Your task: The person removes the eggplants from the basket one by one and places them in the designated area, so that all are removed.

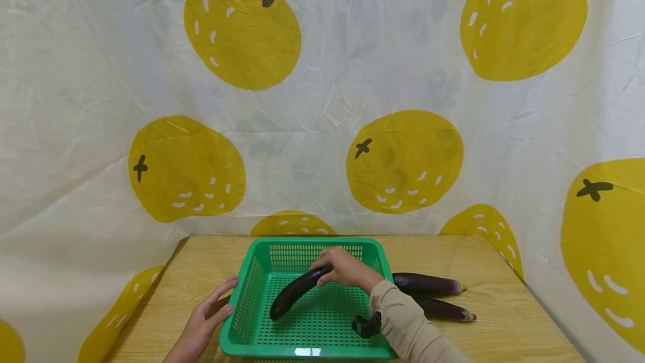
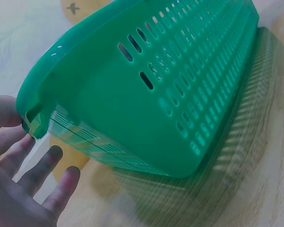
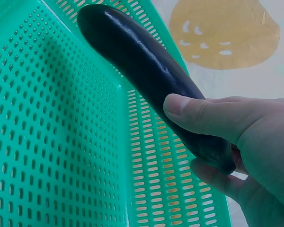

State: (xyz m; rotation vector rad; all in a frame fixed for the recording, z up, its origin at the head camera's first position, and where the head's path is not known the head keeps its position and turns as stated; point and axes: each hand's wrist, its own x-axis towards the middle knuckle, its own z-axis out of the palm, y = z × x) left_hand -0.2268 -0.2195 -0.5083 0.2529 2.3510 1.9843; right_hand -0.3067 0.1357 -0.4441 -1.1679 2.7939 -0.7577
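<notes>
My right hand (image 1: 345,268) grips a dark purple eggplant (image 1: 297,294) near one end, holding it tilted inside a green plastic basket (image 1: 233,346). The right wrist view shows the thumb laid across the glossy eggplant (image 3: 137,56), with fingers curled beneath its end; the basket's slotted wall (image 3: 156,189) is behind it. At the basket's left side is my left hand (image 1: 204,318), fingertips touching the rim. Seen from the left wrist, that hand (image 2: 26,189) has its fingers spread and fairly straight, some apart from the basket (image 2: 104,90).
Right of the basket, two more eggplants lie on the wooden table, one farther back (image 1: 428,284) and one nearer (image 1: 445,310), partly hidden by the basket and right arm. A white cloth with yellow fruit prints (image 1: 322,99) hangs behind the table (image 1: 504,296).
</notes>
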